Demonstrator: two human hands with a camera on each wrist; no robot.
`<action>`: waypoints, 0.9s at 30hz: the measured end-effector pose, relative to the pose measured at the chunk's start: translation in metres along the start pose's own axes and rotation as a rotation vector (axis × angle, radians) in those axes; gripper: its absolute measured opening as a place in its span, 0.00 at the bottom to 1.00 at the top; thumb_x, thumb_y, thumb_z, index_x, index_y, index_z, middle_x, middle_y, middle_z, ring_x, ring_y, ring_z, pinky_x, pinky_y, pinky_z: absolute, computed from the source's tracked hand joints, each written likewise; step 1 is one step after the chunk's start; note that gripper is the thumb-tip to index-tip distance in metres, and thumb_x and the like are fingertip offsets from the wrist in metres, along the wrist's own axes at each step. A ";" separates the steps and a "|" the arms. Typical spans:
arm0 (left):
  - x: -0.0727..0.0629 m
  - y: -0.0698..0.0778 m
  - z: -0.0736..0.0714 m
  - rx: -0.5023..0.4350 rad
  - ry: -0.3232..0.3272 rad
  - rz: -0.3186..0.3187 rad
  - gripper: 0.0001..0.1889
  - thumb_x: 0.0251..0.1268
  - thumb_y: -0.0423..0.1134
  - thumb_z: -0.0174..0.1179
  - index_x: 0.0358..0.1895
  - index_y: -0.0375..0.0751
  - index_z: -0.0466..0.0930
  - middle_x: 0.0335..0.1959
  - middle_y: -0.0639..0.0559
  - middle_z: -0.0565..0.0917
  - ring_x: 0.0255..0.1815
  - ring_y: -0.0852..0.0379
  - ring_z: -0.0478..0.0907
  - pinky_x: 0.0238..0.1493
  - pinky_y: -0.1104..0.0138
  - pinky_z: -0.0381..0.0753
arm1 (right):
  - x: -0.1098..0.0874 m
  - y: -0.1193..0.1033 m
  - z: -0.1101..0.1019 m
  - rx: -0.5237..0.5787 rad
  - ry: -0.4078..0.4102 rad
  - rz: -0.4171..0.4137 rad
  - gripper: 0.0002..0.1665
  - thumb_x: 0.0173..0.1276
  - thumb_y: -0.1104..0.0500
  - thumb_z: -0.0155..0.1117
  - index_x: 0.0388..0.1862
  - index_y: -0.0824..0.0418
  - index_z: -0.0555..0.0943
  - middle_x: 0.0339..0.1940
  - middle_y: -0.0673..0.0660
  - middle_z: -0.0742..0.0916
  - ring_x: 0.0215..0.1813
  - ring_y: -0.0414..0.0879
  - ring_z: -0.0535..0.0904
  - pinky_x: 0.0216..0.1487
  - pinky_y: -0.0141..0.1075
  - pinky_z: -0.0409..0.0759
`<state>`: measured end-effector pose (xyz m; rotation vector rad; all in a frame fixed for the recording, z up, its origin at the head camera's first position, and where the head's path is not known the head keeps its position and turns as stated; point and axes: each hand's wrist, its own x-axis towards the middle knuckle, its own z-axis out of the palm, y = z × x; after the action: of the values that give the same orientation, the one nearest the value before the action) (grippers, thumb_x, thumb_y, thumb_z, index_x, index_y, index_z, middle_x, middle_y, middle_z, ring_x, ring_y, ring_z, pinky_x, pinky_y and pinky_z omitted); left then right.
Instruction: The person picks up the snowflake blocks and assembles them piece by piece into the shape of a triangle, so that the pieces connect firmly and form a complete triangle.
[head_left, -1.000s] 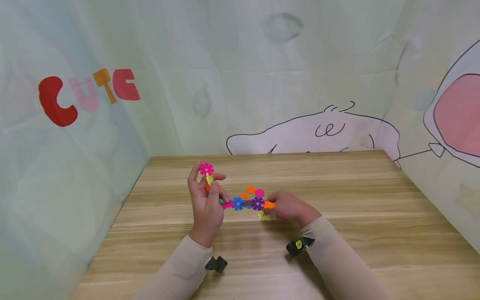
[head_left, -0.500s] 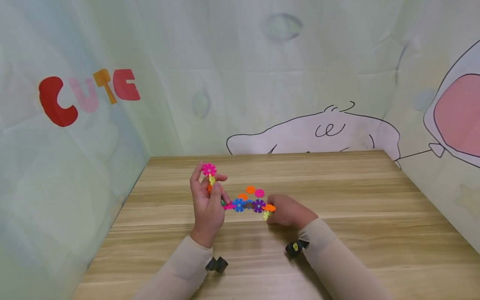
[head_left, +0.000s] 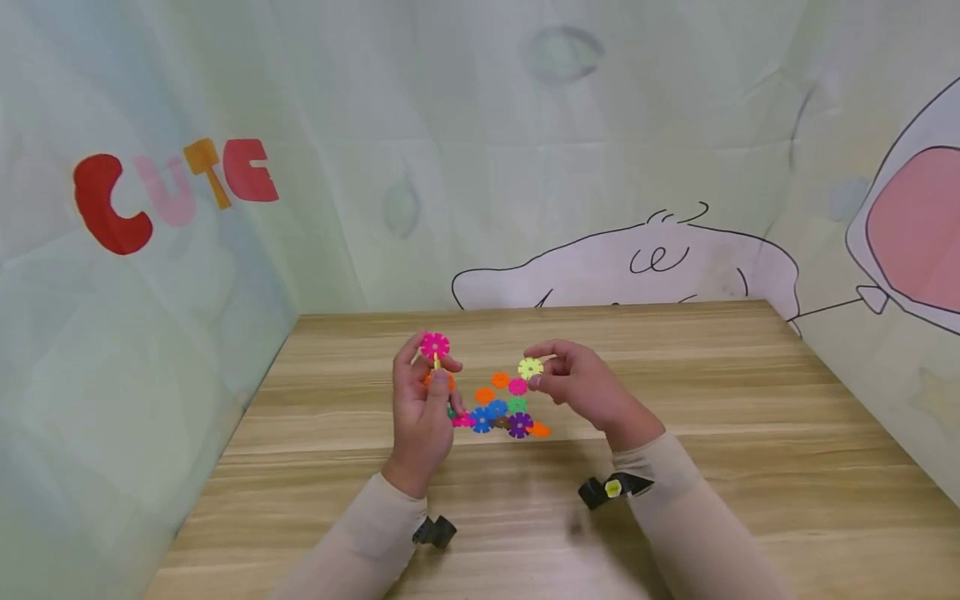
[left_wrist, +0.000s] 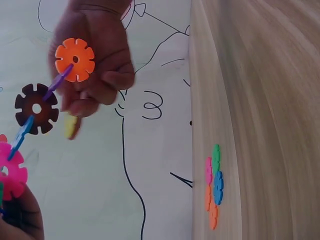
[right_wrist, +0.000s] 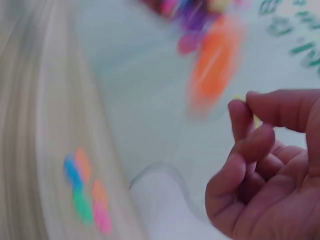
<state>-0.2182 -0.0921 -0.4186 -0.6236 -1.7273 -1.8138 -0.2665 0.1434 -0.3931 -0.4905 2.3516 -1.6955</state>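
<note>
My left hand grips a chain of interlocking notched plastic discs. Its pink top disc rises above the fingers, and the rest runs rightward through a blue disc, a brown disc and a purple disc to an orange end disc. Part of the chain is hidden by the palm and fingers. Between thumb and forefinger, my right hand pinches a loose pale yellow disc, apart from the chain. In the right wrist view only that disc's edge shows.
On the wooden table, beyond the chain, lie several loose discs, including a green disc, a blue disc and a pink disc. A printed fabric backdrop stands around the table's back and sides.
My right hand has moved up and away from the chain's orange end, carrying the yellow disc. My left hand has shifted slightly right, and the chain's right end sits a little lower.
</note>
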 end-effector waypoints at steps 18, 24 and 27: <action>-0.010 0.001 0.009 -0.004 -0.239 0.117 0.29 0.77 0.19 0.44 0.76 0.39 0.56 0.45 0.35 0.76 0.23 0.55 0.67 0.24 0.72 0.77 | -0.033 -0.048 0.032 0.168 0.012 -0.157 0.19 0.77 0.65 0.65 0.64 0.62 0.83 0.38 0.56 0.81 0.41 0.51 0.76 0.42 0.33 0.79; -0.010 0.000 0.011 -0.015 -0.264 0.154 0.30 0.75 0.18 0.45 0.76 0.37 0.56 0.43 0.33 0.76 0.21 0.57 0.66 0.22 0.71 0.75 | -0.034 -0.047 0.031 0.194 -0.043 -0.182 0.18 0.79 0.64 0.62 0.65 0.63 0.82 0.44 0.57 0.85 0.44 0.52 0.79 0.45 0.35 0.82; -0.011 0.000 0.011 -0.009 -0.277 0.165 0.34 0.75 0.17 0.46 0.78 0.48 0.59 0.44 0.35 0.76 0.22 0.58 0.66 0.23 0.72 0.76 | -0.034 -0.047 0.030 0.198 -0.071 -0.201 0.17 0.80 0.64 0.60 0.64 0.64 0.82 0.48 0.60 0.87 0.43 0.50 0.78 0.45 0.35 0.82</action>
<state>-0.2106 -0.0802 -0.4256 -1.0304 -1.7819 -1.6833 -0.2177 0.1161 -0.3595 -0.7581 2.1172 -1.9378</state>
